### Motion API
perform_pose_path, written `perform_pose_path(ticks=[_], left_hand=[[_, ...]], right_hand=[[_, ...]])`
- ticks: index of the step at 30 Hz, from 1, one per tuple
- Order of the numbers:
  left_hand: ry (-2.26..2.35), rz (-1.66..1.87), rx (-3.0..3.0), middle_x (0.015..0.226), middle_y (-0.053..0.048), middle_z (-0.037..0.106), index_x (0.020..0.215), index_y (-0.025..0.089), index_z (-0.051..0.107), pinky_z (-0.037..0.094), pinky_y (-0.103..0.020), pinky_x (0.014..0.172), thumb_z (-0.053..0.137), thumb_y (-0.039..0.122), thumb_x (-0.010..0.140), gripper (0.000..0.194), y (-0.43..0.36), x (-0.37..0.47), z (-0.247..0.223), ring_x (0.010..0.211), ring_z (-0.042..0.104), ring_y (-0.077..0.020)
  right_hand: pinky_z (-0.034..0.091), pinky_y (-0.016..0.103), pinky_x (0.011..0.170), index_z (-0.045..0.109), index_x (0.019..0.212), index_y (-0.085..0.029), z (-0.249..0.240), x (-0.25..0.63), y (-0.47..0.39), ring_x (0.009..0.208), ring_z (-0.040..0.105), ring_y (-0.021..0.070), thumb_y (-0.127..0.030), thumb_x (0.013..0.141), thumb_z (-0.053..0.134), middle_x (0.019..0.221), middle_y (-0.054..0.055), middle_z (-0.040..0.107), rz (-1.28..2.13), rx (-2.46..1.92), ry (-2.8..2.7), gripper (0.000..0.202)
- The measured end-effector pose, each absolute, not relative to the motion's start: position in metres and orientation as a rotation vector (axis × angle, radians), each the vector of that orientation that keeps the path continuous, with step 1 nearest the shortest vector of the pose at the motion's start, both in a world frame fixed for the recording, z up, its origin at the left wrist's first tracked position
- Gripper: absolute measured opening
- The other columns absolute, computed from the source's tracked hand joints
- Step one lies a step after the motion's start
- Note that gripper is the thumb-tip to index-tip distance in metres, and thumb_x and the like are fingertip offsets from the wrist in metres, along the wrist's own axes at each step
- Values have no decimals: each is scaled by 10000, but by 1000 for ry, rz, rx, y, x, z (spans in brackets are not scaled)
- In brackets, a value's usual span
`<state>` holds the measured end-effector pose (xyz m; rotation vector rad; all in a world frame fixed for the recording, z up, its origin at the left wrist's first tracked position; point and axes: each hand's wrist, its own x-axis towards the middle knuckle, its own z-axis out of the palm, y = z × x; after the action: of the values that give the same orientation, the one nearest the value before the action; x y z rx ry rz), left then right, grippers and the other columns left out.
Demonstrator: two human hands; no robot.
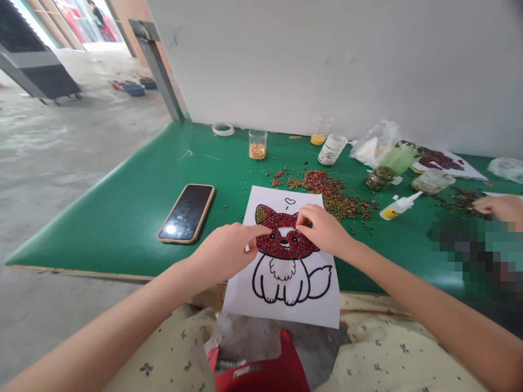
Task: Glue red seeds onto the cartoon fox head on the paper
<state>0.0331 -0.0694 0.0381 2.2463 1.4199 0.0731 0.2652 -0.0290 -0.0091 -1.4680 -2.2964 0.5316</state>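
A white sheet [241, 294] with a black-outlined cartoon animal lies over the table's front edge. Red beans cover most of the animal's head [281, 251], and green ones fill its left ear; the body and tail are bare paper. My left hand [229, 247] rests at the head's left side, its index finger stretched onto the beans and the other fingers curled. My right hand [322, 226] is pinched at the head's upper right; whatever is between its fingertips is too small to make out. Red and green beans [327, 190] lie loose behind the sheet.
A phone [187, 212] lies at left on the green table [122, 201]. Behind are a jar of corn [257, 146], a tilted cup [332, 149], a green container [392, 166] and a tape roll [223, 129]. A glue bottle [400, 207] and another person's hand [500, 209] are at right.
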Motion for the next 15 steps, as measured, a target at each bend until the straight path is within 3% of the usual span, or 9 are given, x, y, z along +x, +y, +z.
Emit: perform_pose_path(ticks=[15], left_hand=[[1411, 90, 2249, 909, -10, 705, 1202, 277, 586, 440, -233, 615, 436, 196, 795, 442, -70, 35, 40, 748, 624, -157]], right_hand=[[379, 333, 752, 536, 721, -205, 2, 271, -28, 843, 492, 197, -122, 793, 509, 824, 38, 569, 260, -1296, -2572, 113]])
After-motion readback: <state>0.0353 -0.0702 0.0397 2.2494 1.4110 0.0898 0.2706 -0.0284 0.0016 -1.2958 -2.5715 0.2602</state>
